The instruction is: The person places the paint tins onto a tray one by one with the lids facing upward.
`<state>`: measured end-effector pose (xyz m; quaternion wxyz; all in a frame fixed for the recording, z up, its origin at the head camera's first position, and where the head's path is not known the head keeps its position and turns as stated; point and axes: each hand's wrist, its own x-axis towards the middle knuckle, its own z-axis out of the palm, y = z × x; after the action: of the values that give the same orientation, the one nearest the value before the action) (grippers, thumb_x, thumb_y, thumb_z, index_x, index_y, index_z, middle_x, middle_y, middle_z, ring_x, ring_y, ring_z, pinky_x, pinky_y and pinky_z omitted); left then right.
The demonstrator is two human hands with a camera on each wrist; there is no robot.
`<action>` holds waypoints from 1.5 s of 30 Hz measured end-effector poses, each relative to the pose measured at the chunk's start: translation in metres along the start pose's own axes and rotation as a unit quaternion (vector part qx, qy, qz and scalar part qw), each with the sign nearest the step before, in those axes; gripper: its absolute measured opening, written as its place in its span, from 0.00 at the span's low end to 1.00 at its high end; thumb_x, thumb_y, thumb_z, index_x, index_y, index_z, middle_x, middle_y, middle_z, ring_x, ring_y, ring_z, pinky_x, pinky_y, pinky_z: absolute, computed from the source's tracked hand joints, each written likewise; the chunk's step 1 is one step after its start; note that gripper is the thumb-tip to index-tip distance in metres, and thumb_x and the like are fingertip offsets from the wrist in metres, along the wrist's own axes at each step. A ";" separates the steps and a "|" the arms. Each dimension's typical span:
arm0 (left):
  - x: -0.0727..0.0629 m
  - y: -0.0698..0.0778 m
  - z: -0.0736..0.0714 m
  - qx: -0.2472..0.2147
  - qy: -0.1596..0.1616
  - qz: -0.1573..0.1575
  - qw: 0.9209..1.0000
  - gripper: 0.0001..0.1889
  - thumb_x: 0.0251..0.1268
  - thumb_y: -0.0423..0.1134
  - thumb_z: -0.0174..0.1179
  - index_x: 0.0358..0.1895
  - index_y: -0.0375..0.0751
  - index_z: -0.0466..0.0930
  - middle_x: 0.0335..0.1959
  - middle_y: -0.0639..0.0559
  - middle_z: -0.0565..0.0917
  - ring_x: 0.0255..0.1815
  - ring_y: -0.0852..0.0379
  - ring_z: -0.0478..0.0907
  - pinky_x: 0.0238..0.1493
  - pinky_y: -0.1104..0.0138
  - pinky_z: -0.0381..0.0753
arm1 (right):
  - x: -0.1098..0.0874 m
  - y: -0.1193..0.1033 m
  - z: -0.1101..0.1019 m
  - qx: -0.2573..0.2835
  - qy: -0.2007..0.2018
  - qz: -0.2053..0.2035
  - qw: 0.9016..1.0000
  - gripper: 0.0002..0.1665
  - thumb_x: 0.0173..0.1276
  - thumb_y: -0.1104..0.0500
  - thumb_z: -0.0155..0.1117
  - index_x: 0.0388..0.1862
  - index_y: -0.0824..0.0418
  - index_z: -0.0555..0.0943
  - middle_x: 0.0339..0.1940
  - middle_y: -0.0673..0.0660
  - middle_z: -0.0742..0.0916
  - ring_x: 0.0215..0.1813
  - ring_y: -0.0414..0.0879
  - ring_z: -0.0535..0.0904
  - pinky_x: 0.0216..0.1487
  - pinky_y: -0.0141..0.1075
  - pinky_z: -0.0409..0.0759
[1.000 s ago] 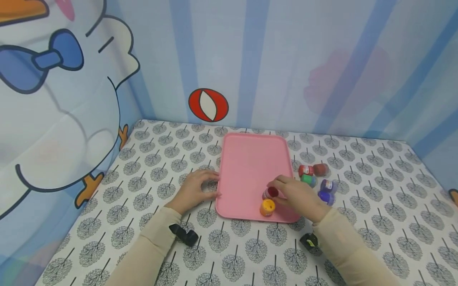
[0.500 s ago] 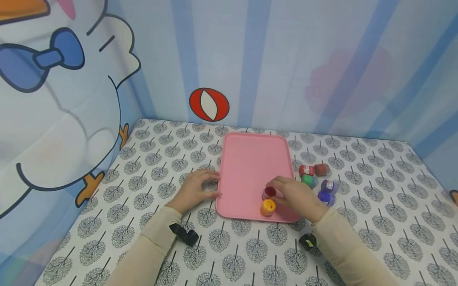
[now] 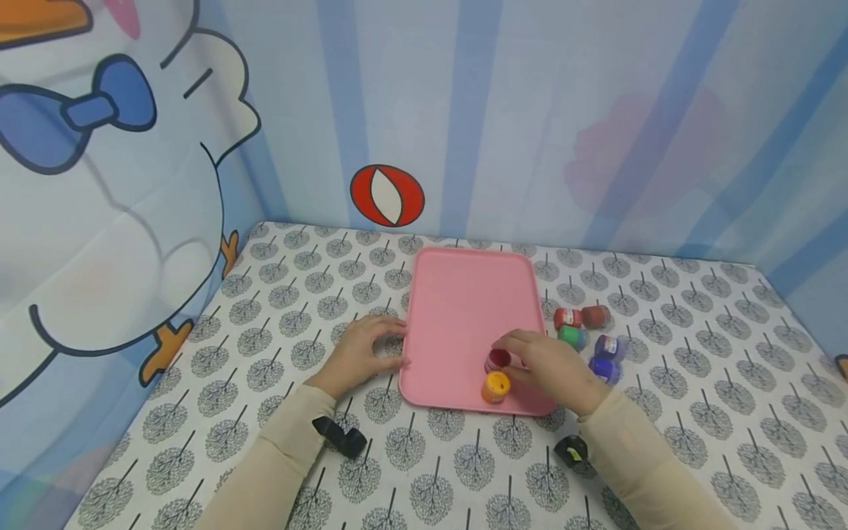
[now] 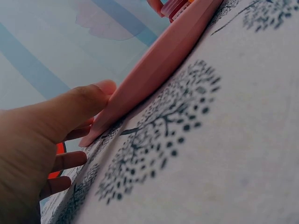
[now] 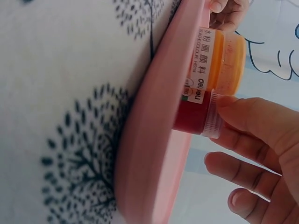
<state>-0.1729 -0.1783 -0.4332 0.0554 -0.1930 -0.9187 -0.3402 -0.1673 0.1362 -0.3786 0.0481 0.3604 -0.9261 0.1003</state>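
Note:
On the pink tray [image 3: 464, 302] stands a dark red paint jar [image 3: 497, 360] with a clear lid, near the front right corner. My right hand [image 3: 553, 368] pinches this jar between thumb and fingers; in the right wrist view the thumb [image 5: 243, 114] lies against the lid's ridged side. Right in front of it is a yellow-orange paint jar [image 3: 495, 387], upright with its label showing [image 5: 201, 65]. At the tray's left edge rests my left hand [image 3: 361, 347], its fingers loosely spread and the thumb tip [image 4: 106, 87] against the rim.
Right of the tray, several paint jars lie on the tree-patterned cloth: a red jar [image 3: 567, 317], a brown-red jar [image 3: 595, 316], a green jar [image 3: 572, 336], a purple jar [image 3: 609, 347] and a blue jar [image 3: 604, 369]. A printed curtain [image 3: 517, 125] hangs behind the table.
The right hand and the dark red jar have shifted slightly left, beside the yellow-orange jar. The left hand stays at the tray's edge.

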 end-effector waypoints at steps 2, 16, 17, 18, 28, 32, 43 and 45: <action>0.000 0.000 0.000 0.000 0.000 0.000 1.000 0.26 0.49 0.50 0.72 0.54 0.48 0.81 0.64 0.50 0.77 0.69 0.47 0.69 0.74 0.46 0.57 | -0.001 0.001 -0.001 0.001 0.000 0.003 1.000 0.21 0.57 0.57 0.71 0.51 0.58 0.81 0.49 0.55 0.87 0.50 0.49 0.84 0.52 0.42 0.84; 0.000 0.000 0.000 0.000 0.004 0.004 1.000 0.26 0.49 0.49 0.72 0.53 0.47 0.81 0.63 0.49 0.78 0.68 0.47 0.70 0.73 0.46 0.59 | -0.011 0.009 -0.009 -0.006 0.021 0.009 1.000 0.21 0.58 0.58 0.71 0.51 0.58 0.81 0.50 0.56 0.86 0.52 0.50 0.83 0.52 0.44 0.84; 0.000 0.000 0.000 -0.001 0.005 0.006 1.000 0.26 0.49 0.49 0.72 0.53 0.47 0.81 0.63 0.49 0.78 0.67 0.47 0.70 0.73 0.46 0.59 | -0.011 0.009 -0.009 -0.008 0.023 0.009 1.000 0.21 0.57 0.58 0.71 0.51 0.58 0.81 0.50 0.56 0.86 0.52 0.50 0.83 0.52 0.44 0.84; 0.000 0.000 0.000 -0.001 0.006 0.006 1.000 0.26 0.49 0.49 0.72 0.53 0.47 0.81 0.63 0.49 0.78 0.67 0.47 0.70 0.73 0.46 0.59 | -0.011 0.010 -0.009 -0.010 0.024 0.009 1.000 0.21 0.57 0.58 0.72 0.51 0.59 0.81 0.50 0.56 0.86 0.53 0.51 0.83 0.53 0.44 0.84; 0.001 -0.001 0.001 -0.001 0.006 0.006 1.000 0.25 0.49 0.49 0.72 0.53 0.47 0.81 0.63 0.49 0.78 0.67 0.47 0.70 0.73 0.46 0.59 | -0.015 0.016 -0.012 -0.020 0.044 0.002 0.999 0.21 0.56 0.59 0.73 0.49 0.60 0.82 0.48 0.57 0.87 0.51 0.51 0.83 0.54 0.44 0.83; 0.001 -0.002 0.001 0.002 0.004 0.003 1.000 0.25 0.49 0.50 0.72 0.53 0.47 0.81 0.63 0.50 0.78 0.67 0.47 0.70 0.73 0.46 0.59 | -0.017 0.018 -0.014 -0.017 0.044 0.008 0.999 0.21 0.56 0.59 0.73 0.49 0.61 0.82 0.48 0.57 0.87 0.51 0.52 0.83 0.53 0.44 0.83; 0.002 -0.002 0.002 0.008 0.002 -0.004 1.000 0.27 0.48 0.51 0.72 0.53 0.49 0.81 0.63 0.51 0.78 0.68 0.47 0.70 0.73 0.46 0.59 | -0.024 0.024 -0.019 -0.016 0.051 0.026 0.998 0.20 0.55 0.60 0.73 0.48 0.63 0.82 0.46 0.59 0.87 0.49 0.53 0.84 0.51 0.46 0.84; 0.002 -0.001 0.002 0.009 0.003 -0.003 1.000 0.26 0.48 0.52 0.72 0.53 0.49 0.81 0.63 0.51 0.78 0.68 0.47 0.70 0.73 0.46 0.60 | -0.026 0.026 -0.019 -0.021 0.052 0.028 0.998 0.20 0.55 0.60 0.73 0.47 0.63 0.82 0.46 0.59 0.87 0.48 0.53 0.84 0.50 0.45 0.85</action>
<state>-0.1749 -0.1772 -0.4353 0.0583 -0.1886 -0.9220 -0.3330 -0.1654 0.1764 -0.3681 0.1011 0.3275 -0.9340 0.1008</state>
